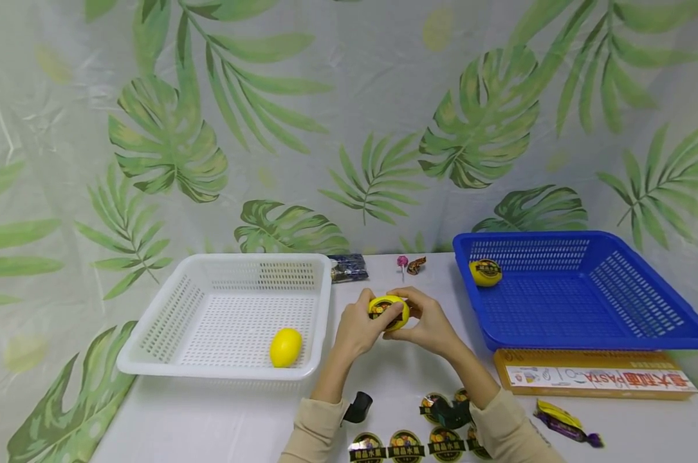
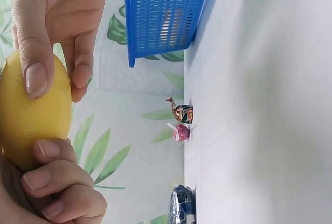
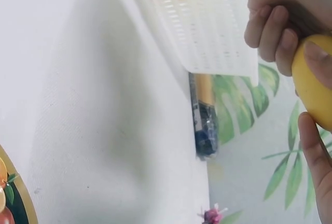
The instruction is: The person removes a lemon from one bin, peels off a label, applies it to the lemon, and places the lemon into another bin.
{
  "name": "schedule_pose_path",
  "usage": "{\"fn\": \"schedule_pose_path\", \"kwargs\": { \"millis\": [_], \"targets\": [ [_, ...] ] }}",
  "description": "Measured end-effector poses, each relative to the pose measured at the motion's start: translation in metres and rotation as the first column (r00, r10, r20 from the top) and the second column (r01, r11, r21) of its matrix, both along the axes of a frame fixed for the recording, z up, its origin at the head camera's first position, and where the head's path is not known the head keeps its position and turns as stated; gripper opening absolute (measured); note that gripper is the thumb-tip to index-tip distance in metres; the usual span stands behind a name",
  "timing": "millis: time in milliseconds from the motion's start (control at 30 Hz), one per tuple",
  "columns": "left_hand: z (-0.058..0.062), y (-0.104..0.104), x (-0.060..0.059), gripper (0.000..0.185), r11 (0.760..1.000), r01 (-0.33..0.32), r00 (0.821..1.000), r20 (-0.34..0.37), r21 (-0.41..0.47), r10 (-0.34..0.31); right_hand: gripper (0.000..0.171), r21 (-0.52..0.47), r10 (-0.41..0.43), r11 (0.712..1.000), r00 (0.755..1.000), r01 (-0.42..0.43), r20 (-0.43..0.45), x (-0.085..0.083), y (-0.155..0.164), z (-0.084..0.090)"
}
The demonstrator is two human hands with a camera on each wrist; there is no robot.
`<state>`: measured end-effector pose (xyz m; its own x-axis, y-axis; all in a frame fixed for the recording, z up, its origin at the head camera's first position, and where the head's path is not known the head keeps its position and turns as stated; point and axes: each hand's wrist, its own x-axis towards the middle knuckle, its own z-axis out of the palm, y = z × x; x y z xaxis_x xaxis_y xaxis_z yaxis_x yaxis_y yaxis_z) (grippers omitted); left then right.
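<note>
Both hands hold a yellow lemon (image 1: 392,303) above the table, between two baskets. A dark round label with gold print sits on the side facing the head camera. My left hand (image 1: 356,326) grips the lemon from the left, its thumb lying across the label. From the other side my right hand (image 1: 434,326) pinches it between thumb and fingers. In the left wrist view the lemon (image 2: 39,115) shows bare yellow skin, its label hidden. The left fingers (image 2: 67,193) curl beneath it there.
A white basket (image 1: 221,371) at left holds a lemon (image 1: 285,348). The blue basket (image 1: 557,321) at right contains a labelled lemon (image 1: 486,273). Near me lie several round labels (image 1: 406,446). A pasta box (image 1: 597,375), wrapped candies (image 1: 565,422), a lollipop (image 1: 403,262) and a dark packet (image 1: 349,267) lie around.
</note>
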<state>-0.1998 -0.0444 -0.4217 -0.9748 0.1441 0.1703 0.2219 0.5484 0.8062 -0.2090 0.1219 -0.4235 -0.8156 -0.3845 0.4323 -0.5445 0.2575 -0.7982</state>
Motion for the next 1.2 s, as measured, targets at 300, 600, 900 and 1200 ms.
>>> {"fn": "schedule_pose_path", "kwargs": {
  "millis": [300,600,900,1200],
  "targets": [
    [-0.001,0.001,-0.001,0.047,1.0,-0.025,1.0,-0.009,-0.009,0.025,0.064,0.015,-0.018,1.0,1.0,0.018,0.0,0.002,-0.001,-0.003],
    [-0.002,0.003,0.0,0.037,0.996,-0.08,0.994,-0.066,0.05,0.084,0.063,-0.035,-0.007,0.999,1.0,0.008,0.023,0.003,-0.001,-0.002],
    [-0.006,0.005,0.0,0.037,0.971,-0.12,0.99,-0.05,0.207,0.133,0.065,-0.087,0.042,0.996,0.995,-0.034,0.091,0.0,0.001,-0.005],
    [-0.01,0.006,0.002,0.037,0.974,-0.058,0.977,-0.187,0.22,0.101,0.065,-0.118,0.074,0.991,0.988,-0.058,0.138,-0.001,0.003,-0.003]
  ]
}}
